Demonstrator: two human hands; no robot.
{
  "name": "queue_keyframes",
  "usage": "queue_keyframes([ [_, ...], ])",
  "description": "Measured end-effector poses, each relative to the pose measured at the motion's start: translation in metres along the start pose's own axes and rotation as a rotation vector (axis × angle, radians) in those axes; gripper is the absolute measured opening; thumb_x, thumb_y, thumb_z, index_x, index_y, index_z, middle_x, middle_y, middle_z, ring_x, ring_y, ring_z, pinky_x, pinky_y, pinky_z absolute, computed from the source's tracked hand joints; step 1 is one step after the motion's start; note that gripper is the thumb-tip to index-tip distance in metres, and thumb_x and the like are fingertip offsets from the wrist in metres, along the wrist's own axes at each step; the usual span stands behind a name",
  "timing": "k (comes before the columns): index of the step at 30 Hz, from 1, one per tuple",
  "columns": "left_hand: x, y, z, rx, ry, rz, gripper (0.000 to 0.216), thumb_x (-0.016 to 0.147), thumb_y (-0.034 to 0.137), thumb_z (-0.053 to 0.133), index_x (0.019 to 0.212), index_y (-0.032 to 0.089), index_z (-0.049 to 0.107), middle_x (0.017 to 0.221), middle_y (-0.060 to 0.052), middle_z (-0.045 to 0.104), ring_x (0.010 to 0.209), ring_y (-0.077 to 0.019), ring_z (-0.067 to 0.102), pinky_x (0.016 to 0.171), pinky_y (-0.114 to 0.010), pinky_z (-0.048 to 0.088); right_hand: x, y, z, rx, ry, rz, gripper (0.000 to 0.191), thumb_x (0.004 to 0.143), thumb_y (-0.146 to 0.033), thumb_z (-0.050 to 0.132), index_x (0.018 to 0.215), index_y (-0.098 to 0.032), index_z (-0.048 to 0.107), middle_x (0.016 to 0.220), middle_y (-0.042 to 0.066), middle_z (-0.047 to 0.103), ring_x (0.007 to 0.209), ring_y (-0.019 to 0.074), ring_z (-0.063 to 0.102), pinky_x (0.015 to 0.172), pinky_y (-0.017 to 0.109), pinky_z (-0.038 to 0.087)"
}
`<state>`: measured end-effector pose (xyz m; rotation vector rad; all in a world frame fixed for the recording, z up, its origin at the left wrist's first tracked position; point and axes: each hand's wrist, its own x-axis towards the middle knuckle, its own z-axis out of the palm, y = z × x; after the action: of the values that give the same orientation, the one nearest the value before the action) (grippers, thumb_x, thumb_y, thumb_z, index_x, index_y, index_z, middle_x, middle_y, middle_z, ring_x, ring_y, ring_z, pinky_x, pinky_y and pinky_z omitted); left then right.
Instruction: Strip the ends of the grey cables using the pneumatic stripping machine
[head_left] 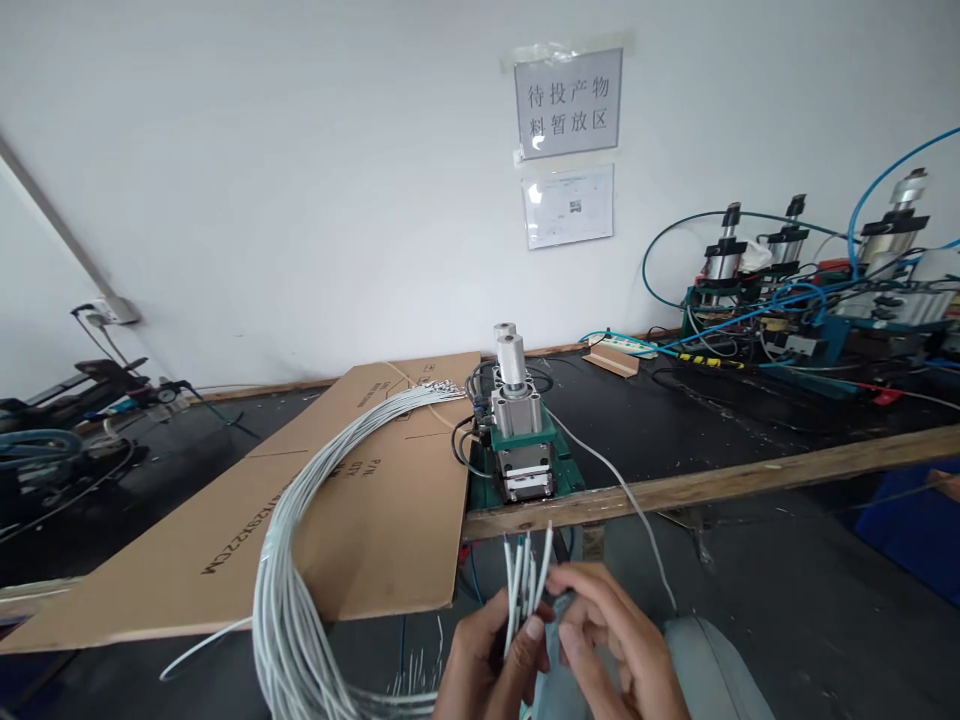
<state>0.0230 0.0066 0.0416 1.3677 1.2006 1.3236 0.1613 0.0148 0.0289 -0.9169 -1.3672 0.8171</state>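
My left hand (491, 660) is closed round the ends of several grey-white wires (525, 575), which stick up from its fist. My right hand (607, 640) is beside it, fingers curled and pinching at the same wire ends. The wires belong to a long bundle of wires (300, 560) that loops down from a flat cardboard sheet (375, 500) on the bench. Just beyond my hands, at the bench's front edge, stands a small green pneumatic press (521, 440) with a metal cylinder on top.
The bench has a black top and a wooden front edge (750, 480). More pneumatic machines with blue hoses (810, 290) stand at the back right. A power strip (626, 345) lies by the wall. Two signs (568, 103) hang on the wall. Tools and hoses lie at far left.
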Motion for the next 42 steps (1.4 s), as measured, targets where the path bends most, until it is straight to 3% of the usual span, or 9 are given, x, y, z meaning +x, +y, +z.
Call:
queue_keyframes([
  [4, 0.0, 0.002, 0.001, 0.04, -0.084, 0.036, 0.052, 0.092, 0.063, 0.063, 0.072, 0.015, 0.069, 0.057, 0.0, 0.059, 0.047, -0.0106, 0.047, 0.048, -0.021, 0.036, 0.024, -0.024, 0.005, 0.133, -0.015, 0.005, 0.031, 0.101, -0.047, 0.058, 0.085, -0.024, 0.071, 0.072, 0.0, 0.057, 0.058, 0.0134, 0.054, 0.054, 0.023, 0.044],
  [8, -0.005, -0.003, -0.002, 0.124, 0.209, 0.16, 0.049, 0.095, 0.062, 0.059, 0.078, 0.018, 0.072, 0.072, -0.004, 0.069, 0.071, -0.0193, 0.062, 0.07, -0.027, 0.047, 0.011, -0.018, 0.003, 0.32, 0.081, 0.155, 0.035, 0.098, -0.055, 0.061, 0.084, -0.024, 0.067, 0.068, -0.002, 0.053, 0.054, 0.013, 0.048, 0.048, 0.023, 0.041],
  [11, -0.012, -0.005, -0.003, 0.121, 0.339, 0.134, 0.048, 0.096, 0.063, 0.055, 0.076, 0.021, 0.066, 0.061, 0.002, 0.055, 0.058, -0.0164, 0.05, 0.058, -0.026, 0.042, -0.008, -0.009, 0.003, 0.336, 0.035, 0.205, 0.042, 0.095, -0.064, 0.06, 0.077, -0.026, 0.064, 0.066, -0.001, 0.053, 0.053, 0.0151, 0.05, 0.047, 0.025, 0.044],
  [13, -0.016, 0.0, -0.001, 0.117, 0.285, 0.065, 0.044, 0.093, 0.061, 0.06, 0.078, 0.02, 0.065, 0.058, 0.004, 0.046, 0.053, -0.0142, 0.04, 0.051, -0.026, 0.035, -0.02, -0.005, 0.003, 0.292, -0.039, 0.206, 0.048, 0.092, -0.069, 0.059, 0.07, -0.026, 0.061, 0.064, -0.001, 0.054, 0.049, 0.0151, 0.049, 0.046, 0.026, 0.045],
  [16, -0.018, 0.011, 0.003, 0.141, 0.084, 0.008, 0.045, 0.091, 0.06, 0.065, 0.076, 0.018, 0.063, 0.062, 0.003, 0.047, 0.059, -0.0133, 0.04, 0.055, -0.025, 0.034, -0.032, -0.002, 0.002, 0.261, -0.18, 0.223, 0.053, 0.093, -0.073, 0.052, 0.07, -0.025, 0.057, 0.063, -0.001, 0.053, 0.048, 0.0139, 0.049, 0.045, 0.024, 0.044],
  [21, -0.016, 0.02, -0.006, 0.119, -0.136, -0.132, 0.046, 0.089, 0.06, 0.067, 0.082, 0.016, 0.062, 0.06, 0.008, 0.038, 0.054, -0.0097, 0.028, 0.05, -0.022, 0.026, -0.038, -0.001, -0.002, 0.18, -0.346, 0.207, 0.051, 0.101, -0.067, 0.042, 0.074, -0.025, 0.05, 0.067, -0.002, 0.05, 0.052, 0.0127, 0.048, 0.049, 0.023, 0.043],
  [30, -0.025, 0.012, -0.017, 0.043, -0.188, -0.126, 0.042, 0.09, 0.057, 0.07, 0.081, 0.016, 0.063, 0.06, 0.008, 0.038, 0.053, -0.0083, 0.027, 0.048, -0.022, 0.023, -0.04, 0.002, -0.006, 0.123, -0.325, 0.045, 0.052, 0.104, -0.064, 0.036, 0.074, -0.025, 0.053, 0.067, -0.001, 0.052, 0.061, 0.0158, 0.052, 0.054, 0.025, 0.044],
  [36, -0.025, 0.012, -0.014, 0.115, -0.192, -0.114, 0.035, 0.091, 0.048, 0.069, 0.078, 0.017, 0.061, 0.059, 0.007, 0.039, 0.053, -0.0094, 0.029, 0.05, -0.023, 0.025, -0.043, 0.01, -0.006, 0.045, -0.37, 0.028, 0.034, 0.108, -0.04, 0.042, 0.08, -0.023, 0.05, 0.074, -0.003, 0.05, 0.068, 0.0139, 0.053, 0.064, 0.025, 0.041],
  [42, -0.022, 0.018, -0.012, 0.287, -0.193, -0.126, 0.019, 0.084, 0.029, 0.061, 0.069, 0.017, 0.059, 0.058, 0.006, 0.039, 0.055, -0.0104, 0.03, 0.052, -0.024, 0.027, -0.045, 0.017, -0.007, -0.031, -0.396, -0.005, 0.031, 0.105, -0.029, 0.043, 0.075, -0.023, 0.042, 0.072, -0.003, 0.049, 0.066, 0.0137, 0.052, 0.063, 0.026, 0.037],
])
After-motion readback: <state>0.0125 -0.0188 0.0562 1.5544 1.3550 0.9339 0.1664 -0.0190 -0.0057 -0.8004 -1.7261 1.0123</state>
